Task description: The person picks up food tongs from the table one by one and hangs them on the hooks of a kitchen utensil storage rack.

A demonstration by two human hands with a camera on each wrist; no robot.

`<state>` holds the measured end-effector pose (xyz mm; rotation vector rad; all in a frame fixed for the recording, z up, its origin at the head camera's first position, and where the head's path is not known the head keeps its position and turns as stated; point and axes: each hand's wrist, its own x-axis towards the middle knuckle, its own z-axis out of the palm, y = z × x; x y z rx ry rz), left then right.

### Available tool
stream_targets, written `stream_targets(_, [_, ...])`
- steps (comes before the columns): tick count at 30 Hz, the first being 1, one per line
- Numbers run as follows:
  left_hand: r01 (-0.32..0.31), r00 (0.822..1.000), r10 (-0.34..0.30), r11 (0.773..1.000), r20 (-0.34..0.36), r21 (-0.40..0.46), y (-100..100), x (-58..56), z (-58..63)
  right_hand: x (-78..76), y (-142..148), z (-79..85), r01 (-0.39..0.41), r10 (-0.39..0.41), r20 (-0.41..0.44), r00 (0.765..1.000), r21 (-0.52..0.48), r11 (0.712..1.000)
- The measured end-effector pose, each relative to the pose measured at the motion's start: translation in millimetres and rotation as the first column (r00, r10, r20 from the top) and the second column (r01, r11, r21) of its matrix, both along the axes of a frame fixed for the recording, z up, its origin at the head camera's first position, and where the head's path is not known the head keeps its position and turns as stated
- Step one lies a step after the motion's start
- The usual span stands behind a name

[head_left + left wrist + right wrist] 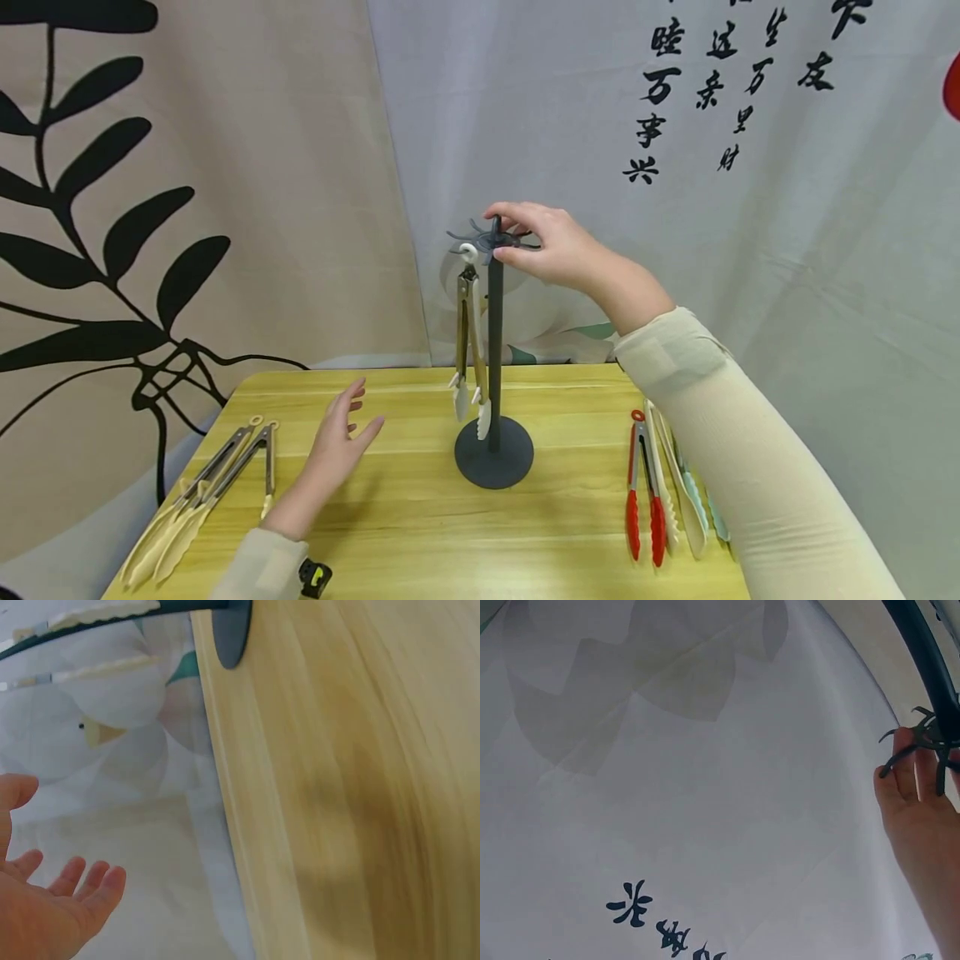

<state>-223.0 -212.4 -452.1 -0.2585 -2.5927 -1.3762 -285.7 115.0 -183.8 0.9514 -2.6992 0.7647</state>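
A dark grey utensil stand (pixel 495 358) with a round base and a ring of hooks stands on the table. My right hand (pixel 551 242) holds its top, thumb on the near side and fingers over the hooks; in the right wrist view the fingers (pixel 904 776) lie against the hooks. From a left hook hangs a pair of metal tongs (pixel 462 321) with white tips and a white ring. My left hand (pixel 333 446) hovers left of the stand, fingers apart, with nothing in it. The left wrist view also shows that hand (pixel 52 919) free.
Cream-tipped tongs (pixel 176 533) lie at the table's left side. On the right are red-tipped tongs (pixel 657 533), with cream and pale green ones beside them, partly hidden by my right sleeve (pixel 750 450). A printed curtain (pixel 300 167) hangs behind the wooden table (pixel 420 533).
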Motion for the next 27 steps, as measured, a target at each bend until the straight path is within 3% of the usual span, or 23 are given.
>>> stream_targets(17, [-0.059, 0.997, 0.063, 0.996, 0.052, -0.062, -35, 14.6, -8.6, 11.5, -2, 18.6, 0.081, -0.083, 0.001, 0.997, 0.222, 0.972])
stream_targets(21, [-0.067, 0.997, 0.070, 0.995, 0.039, -0.069, -41, 17.2, -11.6, 15.6, -5, 21.4, 0.106, -0.108, -0.007, 0.994, 0.265, 0.958])
stream_targets(27, [-0.094, 0.994, 0.100, 0.984, 0.034, -0.155, -56, 21.2, -13.7, 20.3, -8, 21.8, 0.133, -0.118, -0.063, 0.991, 0.353, 0.926])
